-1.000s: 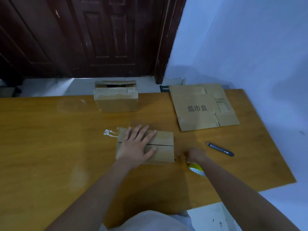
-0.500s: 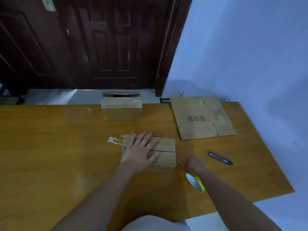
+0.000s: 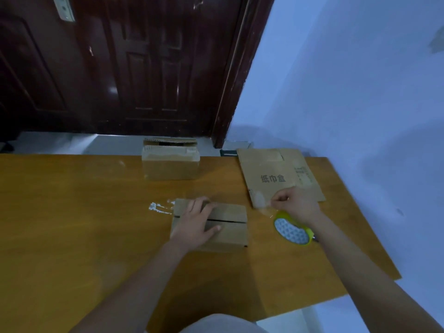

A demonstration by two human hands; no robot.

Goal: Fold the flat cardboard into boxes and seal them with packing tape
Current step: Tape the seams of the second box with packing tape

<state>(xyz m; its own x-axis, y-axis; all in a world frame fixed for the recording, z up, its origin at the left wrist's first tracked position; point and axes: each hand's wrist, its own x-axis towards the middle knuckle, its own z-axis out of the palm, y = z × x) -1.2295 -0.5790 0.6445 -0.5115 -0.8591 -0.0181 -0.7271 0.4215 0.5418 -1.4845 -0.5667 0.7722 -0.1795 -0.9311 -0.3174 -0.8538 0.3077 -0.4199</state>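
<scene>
Box (image 3: 216, 222) folded, seam untaped under flat left hand (image 3: 195, 224); right hand (image 3: 296, 204) pinches tape (image 3: 292, 230); one flat cardboard (image 3: 276, 176) remains at the tabletop's far right corner.

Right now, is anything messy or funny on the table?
Yes. A white smear sits on the wooden table just left of the box under the left hand. It looks like a scrape or leftover residue. That box's top flaps show a dark open seam, not yet taped.
</scene>
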